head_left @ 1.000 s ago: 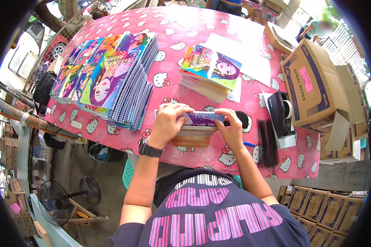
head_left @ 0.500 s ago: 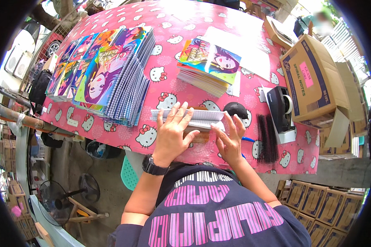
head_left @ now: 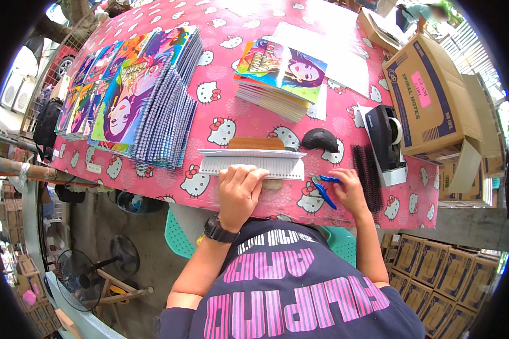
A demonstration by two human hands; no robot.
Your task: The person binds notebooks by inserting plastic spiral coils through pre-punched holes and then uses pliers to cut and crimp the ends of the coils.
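Observation:
A notebook of lined white pages (head_left: 283, 167) lies across a wooden block (head_left: 258, 143) at the table's near side, a row of holes along its edge. My left hand (head_left: 240, 186) is closed over its near edge, fingers curled on the paper. To the right, my right hand (head_left: 350, 193) has its fingertips on one handle of small blue-handled pliers (head_left: 326, 195), whose jaws point left toward the notebook. Black spiral coils (head_left: 367, 175) lie just beyond that hand. Behind the pliers sits a black rounded object (head_left: 320, 139).
Stacks of spiral notebooks with colourful covers (head_left: 144, 113) stand at left. A stack of unbound notebooks (head_left: 280, 76) lies farther back. At right are a black tape dispenser (head_left: 383, 141) and an open cardboard box (head_left: 432, 101). A person (head_left: 421, 16) is at the far right.
My left hand has gone from lying flat on the pages to curling over the near edge. My right hand has left the notebook and moved right onto the pliers.

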